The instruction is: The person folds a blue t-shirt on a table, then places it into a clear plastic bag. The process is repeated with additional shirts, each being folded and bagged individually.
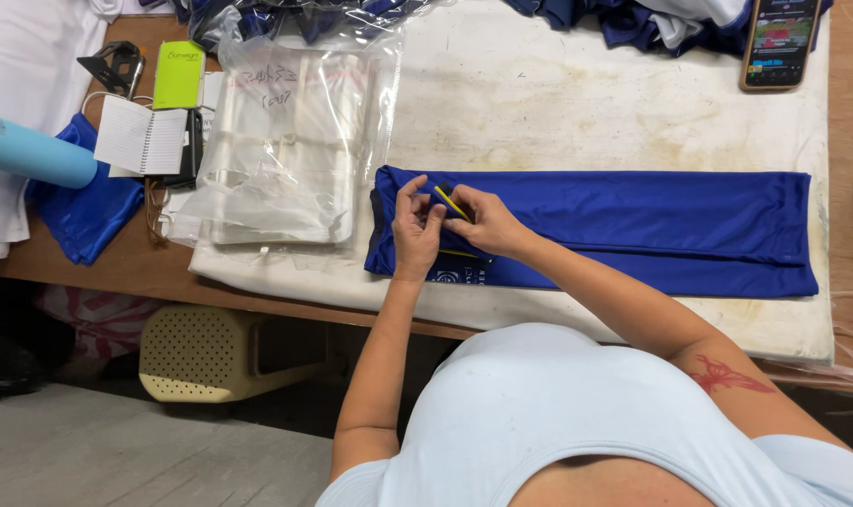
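Note:
A blue garment (633, 225) lies folded into a long strip across the white padded table top (577, 103). My left hand (414, 230) and my right hand (478, 221) meet at the strip's left end. Both pinch the cloth there, near a thin yellow stripe (452, 202) and a small white printed mark. The fingers of both hands are closed on the fabric.
A stack of clear plastic bags (286, 150) lies left of the garment. Beyond it are a small notebook (140, 139), a green pad (178, 73), a light blue tube (32, 152) and blue cloth (84, 216). A phone (778, 42) leans at the far right; more blue garments (652, 19) are piled behind.

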